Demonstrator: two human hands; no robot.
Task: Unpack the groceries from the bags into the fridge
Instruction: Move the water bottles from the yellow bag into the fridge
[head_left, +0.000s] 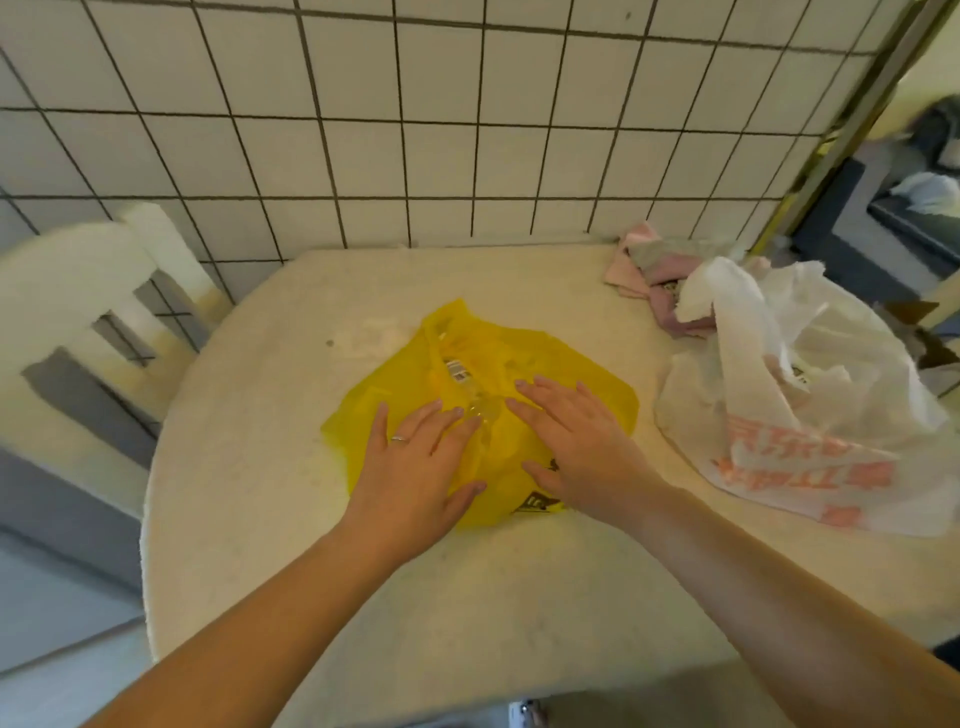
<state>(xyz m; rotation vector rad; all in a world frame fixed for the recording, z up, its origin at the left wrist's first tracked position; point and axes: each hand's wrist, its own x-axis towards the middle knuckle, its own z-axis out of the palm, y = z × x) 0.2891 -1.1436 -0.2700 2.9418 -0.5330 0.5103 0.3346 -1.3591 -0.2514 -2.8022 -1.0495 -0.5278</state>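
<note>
A yellow plastic bag (498, 374) lies flattened in the middle of a pale round table (260, 493). My left hand (415, 462), with a ring on one finger, rests palm down on the bag's left part, fingers spread. On the bag's right part, my right hand (582, 447) also lies flat with spread fingers. Neither hand grips anything. A white plastic bag with orange print (800, 405) stands bulging at the table's right edge; its contents are hidden.
Crumpled pink and grey cloths (654, 275) lie at the table's back right, by the tiled wall (415, 130). A white chair (104, 322) stands at the left. A doorway with dark furniture opens at the far right.
</note>
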